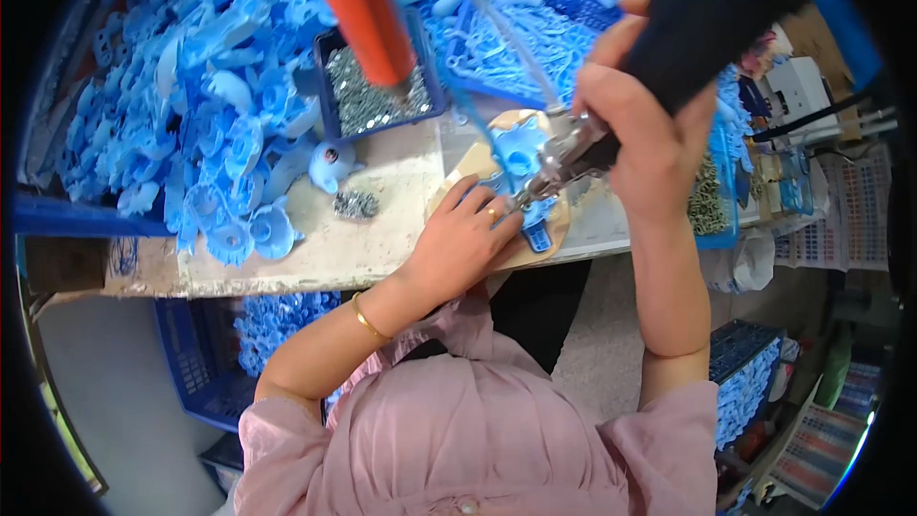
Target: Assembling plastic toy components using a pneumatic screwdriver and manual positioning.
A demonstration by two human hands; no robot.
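Note:
A light blue plastic part (521, 145) lies in a tan, rounded fixture (556, 234) near the front edge of the worktable. My left hand (465, 234) is closed over its near left side, fingers bent and pressing it against the fixture. My right hand (645, 105) is wrapped around a black power screwdriver (707, 24), held tilted. Its metal nose (564, 148) points down at the part, close to my left fingertips. The exact contact of the tip is hidden by the fingers and the nose.
An orange hanging tool (363, 14) is above a dark tray of small metal screws (368, 96). Loose screws (355, 204) lie beside a small blue piece (330, 164). Blue plastic shells (220, 124) are heaped left; a blue basket (492, 86) holds thin parts. Brass-coloured pieces (707, 199) sit right.

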